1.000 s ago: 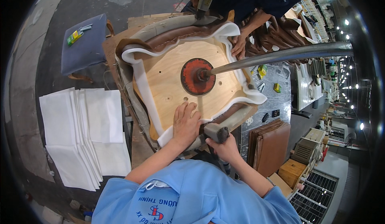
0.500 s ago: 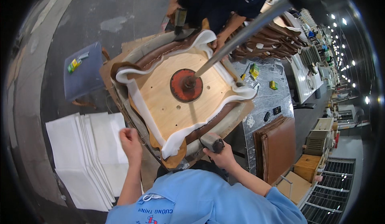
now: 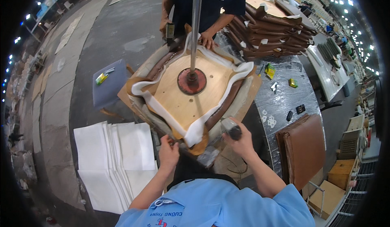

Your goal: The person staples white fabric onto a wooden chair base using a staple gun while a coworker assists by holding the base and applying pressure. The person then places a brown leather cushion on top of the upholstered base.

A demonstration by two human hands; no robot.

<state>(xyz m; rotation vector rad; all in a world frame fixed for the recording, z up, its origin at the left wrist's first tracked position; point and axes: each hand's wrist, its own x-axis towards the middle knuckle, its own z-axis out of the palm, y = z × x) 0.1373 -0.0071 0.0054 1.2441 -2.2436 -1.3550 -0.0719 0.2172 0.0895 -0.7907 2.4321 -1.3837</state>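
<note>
A plywood seat board (image 3: 176, 101) lies in the middle, framed by white padding (image 3: 156, 107) and brown leather (image 3: 227, 105) folded up round its sides. A red round press foot (image 3: 185, 84) on a metal rod (image 3: 195, 32) bears down on the board. My right hand (image 3: 243, 141) is closed round a grey and black staple gun (image 3: 231, 128), near the board's near right side. Beside the near left corner, my left hand (image 3: 168, 152) has its fingers curled together; whatever they pinch is hidden.
Across the board, a co-worker (image 3: 203, 13) holds another staple gun (image 3: 170, 31) and rests a hand on the padding. White sheets (image 3: 115, 162) are stacked at left, beside a blue-grey stool (image 3: 109, 82). Brown leather sheets (image 3: 302, 145) and small boxes lie on the wrapped table (image 3: 280, 101) at right.
My view has swung, so the board sits differently in it. My left hand has moved in toward the near corner. The staple gun in my right hand has tilted and shifted outward.
</note>
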